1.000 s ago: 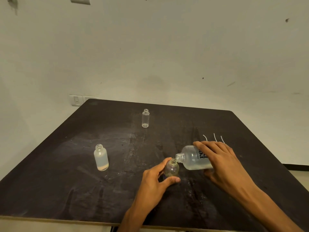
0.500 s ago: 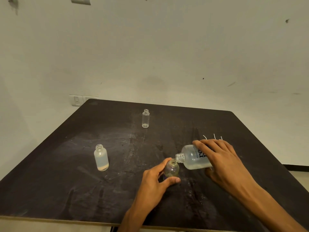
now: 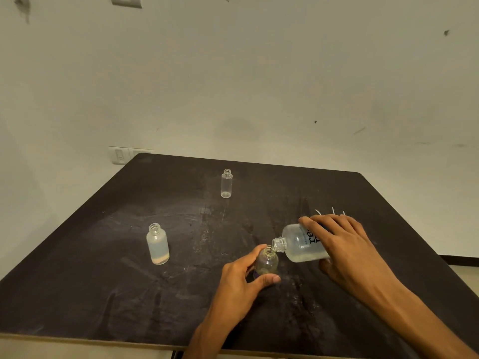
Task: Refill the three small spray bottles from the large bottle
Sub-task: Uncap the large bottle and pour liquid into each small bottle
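Right hand (image 3: pixel 347 251) grips the tilted large bottle (image 3: pixel 302 244), neck over the small bottle (image 3: pixel 267 261). Left hand (image 3: pixel 241 283) fingers pinch that bottle, upright on the counter (image 3: pixel 103 281).

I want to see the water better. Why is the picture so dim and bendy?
Head view: weak, yellowish room light; the dark table swallows detail, with pale scuffs catching light. The wide lens bows its edges. The large bottle and small bottle stay fairly sharp.

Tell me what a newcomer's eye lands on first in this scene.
Near the table's front right, the right hand tips the large bottle so its neck meets the mouth of a small bottle held by the left hand. Two more open small bottles stand apart: a frosted bottle left, a slim clear bottle farther back.
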